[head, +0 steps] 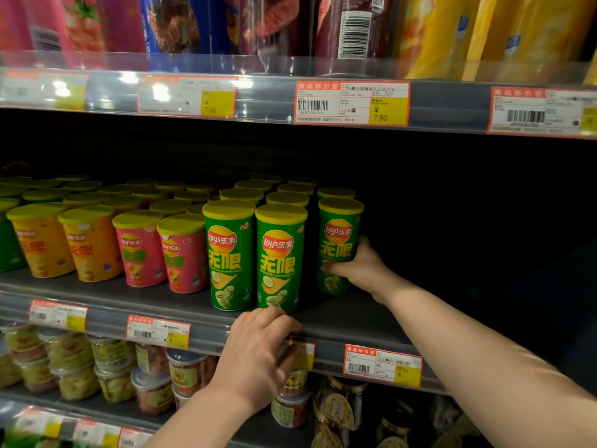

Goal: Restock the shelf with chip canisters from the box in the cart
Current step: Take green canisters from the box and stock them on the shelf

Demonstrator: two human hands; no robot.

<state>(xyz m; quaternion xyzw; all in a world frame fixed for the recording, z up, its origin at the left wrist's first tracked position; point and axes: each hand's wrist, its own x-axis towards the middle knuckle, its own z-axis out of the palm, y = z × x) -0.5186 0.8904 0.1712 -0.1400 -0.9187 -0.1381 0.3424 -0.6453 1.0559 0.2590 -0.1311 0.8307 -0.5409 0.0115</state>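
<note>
- Now the right hand [358,270] is clasping the green canister [339,250] low, on the shelf [355,315].
- Left hand [258,350] is touching the neighbour canister [279,257] at its base; grip unclear.
- It's looking light, stiff, slick; mid-body hold suiting.

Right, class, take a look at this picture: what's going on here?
A person is stocking a shop shelf with chips. The right hand grips the end canister, which stands upright on the shelf, a gap apart from its neighbours. The left hand touches the base of the front canister at the shelf edge. Orange canisters and pink canisters stand further left.
</note>
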